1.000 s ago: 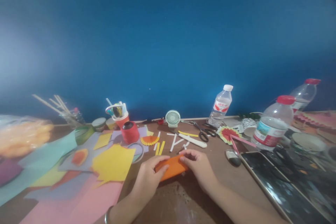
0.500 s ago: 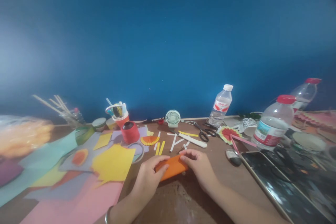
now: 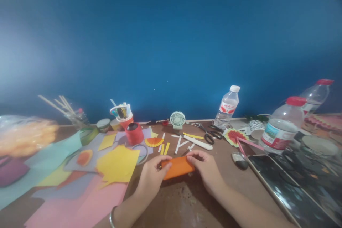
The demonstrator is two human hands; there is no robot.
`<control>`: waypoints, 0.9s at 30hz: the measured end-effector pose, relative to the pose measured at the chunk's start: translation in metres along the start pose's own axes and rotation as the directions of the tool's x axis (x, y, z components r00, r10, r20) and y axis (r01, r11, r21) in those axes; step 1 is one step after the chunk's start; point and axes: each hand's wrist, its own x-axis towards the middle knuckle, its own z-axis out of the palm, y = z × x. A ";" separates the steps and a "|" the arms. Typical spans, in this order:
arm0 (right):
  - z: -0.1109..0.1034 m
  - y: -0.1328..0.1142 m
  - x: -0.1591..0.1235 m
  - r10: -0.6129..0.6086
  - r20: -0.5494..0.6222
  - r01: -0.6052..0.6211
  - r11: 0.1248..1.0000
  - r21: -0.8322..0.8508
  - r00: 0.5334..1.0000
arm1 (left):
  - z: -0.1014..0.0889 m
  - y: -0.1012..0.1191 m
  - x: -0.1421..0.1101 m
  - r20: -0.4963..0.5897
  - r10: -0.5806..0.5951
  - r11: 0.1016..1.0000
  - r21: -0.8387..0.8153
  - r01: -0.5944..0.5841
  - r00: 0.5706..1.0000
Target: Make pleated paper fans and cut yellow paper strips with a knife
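An orange piece of folded paper [image 3: 178, 168] is held over the near middle of the brown table [image 3: 184, 210]. My left hand [image 3: 153, 172] pinches its left end, thumb lying on the near face. At the right end, my right hand [image 3: 205, 167] grips it between thumb and fingers. The paper's far side and some fingertips are hidden. Just beyond the hands lie white paper strips [image 3: 177, 145], yellow paper strips [image 3: 165, 148], a white-handled knife or cutter [image 3: 199, 143] and a pleated orange paper fan [image 3: 154, 142].
Coloured paper sheets [image 3: 119, 164] cover the left side, with a red thread cone [image 3: 134, 133] behind. A small fan [image 3: 177, 119], black-handled scissors [image 3: 208, 137] and a water bottle [image 3: 227, 108] stand or lie at the back. At right are a phone-like black slab [image 3: 283, 185] and a larger bottle [image 3: 280, 128].
The view has shifted slightly, so everything sits a little farther right. Both hands still hold the orange paper, which has tilted to lie more level.
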 end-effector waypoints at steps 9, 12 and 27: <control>0.000 -0.001 0.000 -0.002 -0.036 0.004 0.999 0.051 0.999 | -0.003 0.005 0.001 -0.046 -0.048 0.999 -0.017 0.047 0.998; 0.001 -0.004 -0.001 0.002 -0.072 0.001 0.999 0.044 0.997 | -0.002 0.003 0.002 -0.078 -0.058 0.998 -0.028 0.056 0.995; -0.003 -0.004 0.000 -0.063 -0.080 0.057 0.995 -0.077 0.995 | -0.003 -0.006 0.007 -0.095 -0.038 0.995 -0.092 0.029 0.995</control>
